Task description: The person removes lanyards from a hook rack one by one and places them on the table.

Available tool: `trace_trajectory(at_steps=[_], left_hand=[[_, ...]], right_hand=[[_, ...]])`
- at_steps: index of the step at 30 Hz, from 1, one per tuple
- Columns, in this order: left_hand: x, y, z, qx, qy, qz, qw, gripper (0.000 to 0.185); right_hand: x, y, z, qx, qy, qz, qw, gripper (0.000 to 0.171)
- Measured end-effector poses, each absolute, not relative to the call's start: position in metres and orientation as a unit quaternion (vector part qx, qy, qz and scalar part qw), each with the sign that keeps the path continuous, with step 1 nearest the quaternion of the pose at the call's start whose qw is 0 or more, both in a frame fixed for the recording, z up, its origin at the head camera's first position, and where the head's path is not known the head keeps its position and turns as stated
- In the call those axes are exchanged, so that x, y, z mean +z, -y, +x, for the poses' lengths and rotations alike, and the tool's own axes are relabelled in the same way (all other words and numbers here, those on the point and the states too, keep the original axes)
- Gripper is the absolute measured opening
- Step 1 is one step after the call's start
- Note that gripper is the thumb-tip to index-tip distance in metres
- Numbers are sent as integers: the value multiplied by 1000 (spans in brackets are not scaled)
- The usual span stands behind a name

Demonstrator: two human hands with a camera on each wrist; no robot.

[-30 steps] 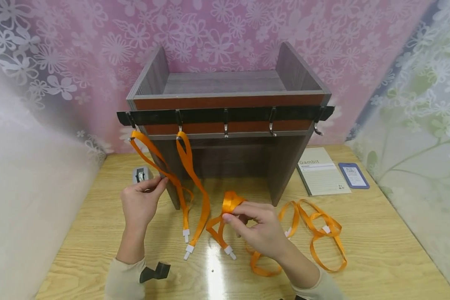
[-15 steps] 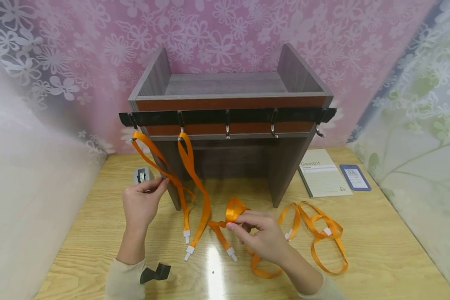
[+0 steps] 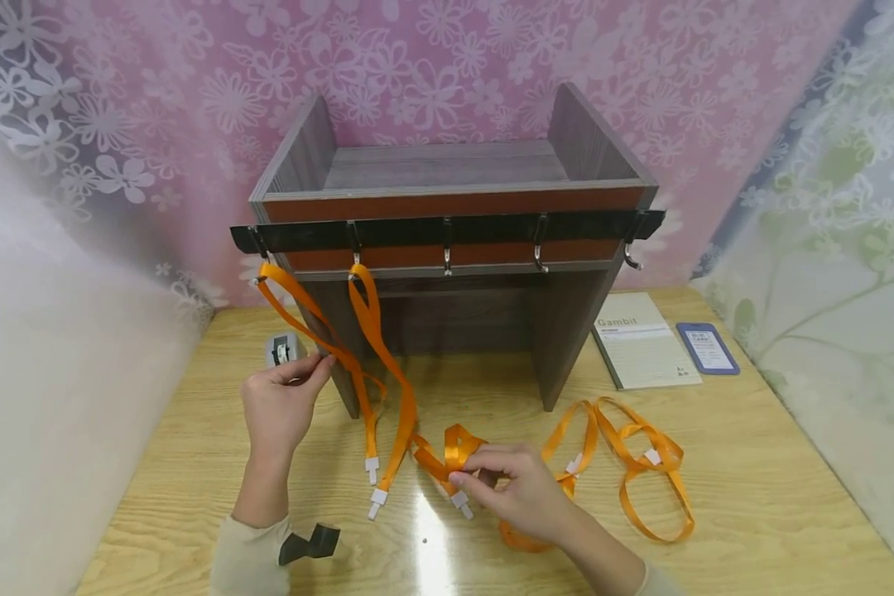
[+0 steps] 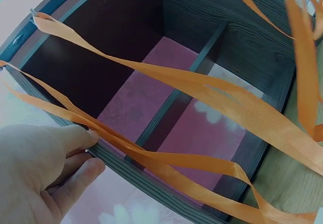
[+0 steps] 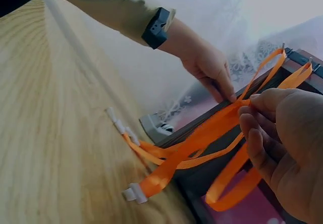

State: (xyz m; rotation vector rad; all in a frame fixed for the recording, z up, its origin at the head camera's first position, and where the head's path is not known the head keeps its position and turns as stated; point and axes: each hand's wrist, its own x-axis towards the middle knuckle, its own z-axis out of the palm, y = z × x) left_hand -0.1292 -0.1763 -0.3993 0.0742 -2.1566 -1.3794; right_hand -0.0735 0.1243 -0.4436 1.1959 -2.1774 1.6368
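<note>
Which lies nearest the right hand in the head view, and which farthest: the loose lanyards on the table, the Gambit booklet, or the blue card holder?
From the right hand:
1. Loose lanyards, just to its right on the table.
2. Gambit booklet, farther back right, beside the shelf.
3. Blue card holder, farthest, right of the booklet.

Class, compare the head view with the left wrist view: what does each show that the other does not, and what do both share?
Only the head view: the right hand pinching an orange ribbon lanyard, the pale "Gambit" booklet, and the blue card holder. Only the left wrist view: the pink floral backdrop seen through the shelf's open back. Both: the left hand pinching a hung orange lanyard at the dark wooden shelf.
</note>
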Motion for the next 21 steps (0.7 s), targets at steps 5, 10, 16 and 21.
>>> trace_trajectory(at_steps=[5,10,16,21], left_hand=[[-400,176,-129,-515,807,29,288,13],[-400,177,-129,-506,810,19,296,14],[-399,177,-130,-514,806,24,291,14],[-399,176,-130,-516,806,31,287,15]], right_hand=[[-447,-126,-70,556,743,371,26,11],[-452,-128,-67,592,735,329,-34,10],[-461,-128,-67,614,716,324,-66,10],[-464,-129,-67,616,708,338,-74,11]])
